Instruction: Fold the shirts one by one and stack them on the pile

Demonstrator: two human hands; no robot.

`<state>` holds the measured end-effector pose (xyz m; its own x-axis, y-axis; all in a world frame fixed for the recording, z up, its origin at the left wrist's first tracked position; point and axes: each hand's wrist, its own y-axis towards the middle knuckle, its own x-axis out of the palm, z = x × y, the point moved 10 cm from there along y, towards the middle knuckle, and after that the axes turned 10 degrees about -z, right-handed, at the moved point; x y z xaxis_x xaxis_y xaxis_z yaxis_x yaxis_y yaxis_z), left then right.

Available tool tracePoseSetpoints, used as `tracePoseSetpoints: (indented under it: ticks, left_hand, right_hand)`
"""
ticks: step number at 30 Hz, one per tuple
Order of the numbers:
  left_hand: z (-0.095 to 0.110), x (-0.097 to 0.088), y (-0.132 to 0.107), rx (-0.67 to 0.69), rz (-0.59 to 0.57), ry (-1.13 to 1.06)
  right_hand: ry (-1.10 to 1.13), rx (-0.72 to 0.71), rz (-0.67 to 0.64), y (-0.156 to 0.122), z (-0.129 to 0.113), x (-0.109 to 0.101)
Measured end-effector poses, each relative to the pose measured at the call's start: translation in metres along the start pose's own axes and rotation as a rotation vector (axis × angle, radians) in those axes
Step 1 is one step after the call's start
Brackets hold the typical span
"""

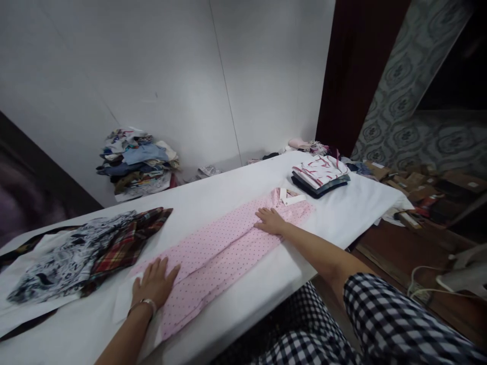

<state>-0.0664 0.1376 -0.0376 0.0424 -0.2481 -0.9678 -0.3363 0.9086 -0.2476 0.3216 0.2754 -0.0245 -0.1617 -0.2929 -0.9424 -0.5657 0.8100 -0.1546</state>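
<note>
A pink dotted garment (213, 243) with a white collar (291, 197) lies lengthwise on the white-covered table (228, 190), its sides folded inward into a long strip. My left hand (155, 281), a bracelet at its wrist, rests flat with fingers spread on the strip's near-left end, where a white edge shows. Farther right, my right hand (271, 221) lies palm down just below the collar, fingers stretched out. Both hands touch the cloth and neither grips it.
Folded clothes (320, 175) are stacked beyond the collar. At the left lie a black-and-white patterned garment (76, 253) and a plaid shirt (122, 248). A tall clothes pile (139, 162) stands by the wall. Cardboard boxes (418, 182) and a white cable (413, 279) are at the right.
</note>
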Motion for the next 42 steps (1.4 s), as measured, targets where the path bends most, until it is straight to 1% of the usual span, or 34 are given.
tracePoseSetpoints:
  ticks: [3, 5, 8, 11, 15, 17, 20, 22, 25, 27, 29, 33, 38, 42]
  left_hand:
    - [-0.005, -0.001, -0.002, 0.004, 0.019, -0.024]
    - [-0.007, 0.0, -0.003, -0.014, 0.011, -0.011]
    - [-0.008, 0.002, -0.004, -0.036, -0.012, 0.025]
    - [-0.006, 0.002, -0.004, -0.039, -0.022, 0.043]
    - [-0.008, 0.004, -0.004, -0.053, -0.019, 0.051]
    - [-0.008, 0.005, -0.005, -0.054, -0.022, 0.052]
    - [-0.009, 0.006, -0.007, -0.056, -0.016, 0.037]
    - [-0.009, 0.005, -0.01, -0.065, 0.004, 0.013]
    - [-0.011, 0.004, -0.012, -0.074, 0.035, -0.006]
    - [-0.012, 0.005, -0.013, -0.075, 0.027, 0.003]
    - [-0.012, 0.007, -0.012, -0.075, 0.002, 0.016]
    - [-0.013, 0.008, -0.011, -0.092, -0.024, 0.019]
    - [-0.015, 0.007, -0.011, -0.104, -0.004, -0.011]
    - [-0.014, 0.007, -0.011, -0.089, 0.002, -0.033]
  right_hand:
    - [-0.026, 0.031, 0.057, -0.013, 0.009, -0.011]
    - [-0.075, 0.107, 0.092, -0.024, 0.027, -0.017]
    - [-0.096, 0.226, 0.056, -0.038, 0.058, -0.013]
    - [-0.067, 0.246, 0.022, -0.042, 0.074, -0.004]
    - [-0.05, 0.239, 0.026, -0.04, 0.076, 0.001]
    - [-0.016, 0.239, 0.039, -0.037, 0.076, -0.002]
    - [0.046, 0.277, 0.133, -0.033, 0.082, -0.019]
    - [0.038, 0.314, 0.196, -0.028, 0.088, -0.034]
    - [-0.026, 0.346, 0.223, -0.013, 0.093, -0.049]
    - [-0.093, 0.338, 0.229, 0.001, 0.092, -0.054]
    - [-0.145, 0.323, 0.193, 0.015, 0.091, -0.052]
    - [-0.148, 0.313, 0.079, 0.031, 0.094, -0.032]
    - [-0.154, 0.347, 0.09, 0.027, 0.097, -0.024]
    - [-0.101, 0.333, 0.136, 0.024, 0.094, -0.032]
